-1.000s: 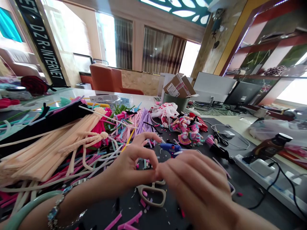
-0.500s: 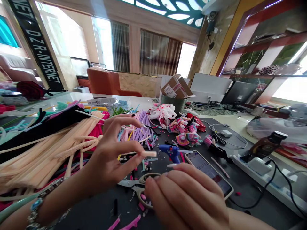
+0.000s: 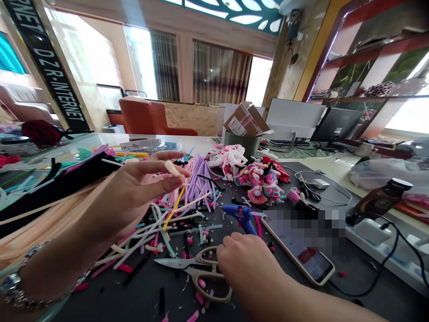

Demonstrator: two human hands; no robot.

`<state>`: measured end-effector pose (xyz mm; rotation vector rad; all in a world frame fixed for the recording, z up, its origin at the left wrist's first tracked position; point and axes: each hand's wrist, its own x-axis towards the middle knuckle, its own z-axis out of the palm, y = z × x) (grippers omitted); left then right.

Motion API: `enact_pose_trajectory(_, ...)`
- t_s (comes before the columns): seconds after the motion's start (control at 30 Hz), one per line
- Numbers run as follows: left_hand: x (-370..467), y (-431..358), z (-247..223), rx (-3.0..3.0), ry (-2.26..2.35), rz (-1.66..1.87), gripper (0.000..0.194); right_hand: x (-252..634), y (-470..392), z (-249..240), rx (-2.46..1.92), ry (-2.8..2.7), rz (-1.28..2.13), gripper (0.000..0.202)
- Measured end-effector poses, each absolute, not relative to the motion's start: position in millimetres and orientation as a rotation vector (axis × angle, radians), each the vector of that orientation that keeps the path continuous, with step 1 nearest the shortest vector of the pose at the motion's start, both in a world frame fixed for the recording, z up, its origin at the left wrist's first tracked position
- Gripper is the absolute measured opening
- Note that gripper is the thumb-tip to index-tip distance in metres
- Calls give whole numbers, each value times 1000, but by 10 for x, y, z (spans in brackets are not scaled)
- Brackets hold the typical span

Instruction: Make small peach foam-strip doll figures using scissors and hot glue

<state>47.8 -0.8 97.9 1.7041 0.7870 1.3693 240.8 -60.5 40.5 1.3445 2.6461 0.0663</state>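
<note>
The left hand (image 3: pixel 139 183) pinches a short beige piece (image 3: pixel 172 169) between thumb and fingers, raised above the desk (image 3: pixel 130 299). The fingers of the right hand (image 3: pixel 246 259) curl downward beside the handles of the open scissors (image 3: pixel 189 263); whether they grip anything cannot be told. Just beyond that hand is a blue glue gun (image 3: pixel 239 212), with a phone (image 3: pixel 296 250) to its right.

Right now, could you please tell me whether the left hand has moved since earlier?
Yes, the left hand moved leftward, away from the glue gun.
</note>
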Motion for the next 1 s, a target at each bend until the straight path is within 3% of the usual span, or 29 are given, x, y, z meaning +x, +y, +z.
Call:
enact_pose_trajectory(0.13, 499, 102, 1013, 1660, 734, 1326, 11, 2398, -523, 301, 1368, 2561, 1, 20)
enact_pose_trajectory(0.43, 433, 344, 898, 1637, 822, 1225, 2, 2445, -447, 390, 1486, 2411, -63, 15)
enact_pose_trajectory(0.7, 405, 381, 888, 1648, 872, 1183, 15, 2698, -570, 619, 1651, 2261, -33, 7)
enact_pose_trajectory(1.0, 378, 281, 913, 1633, 852, 1139, 17, 3120, -610, 268, 2237, 1972, -56, 33)
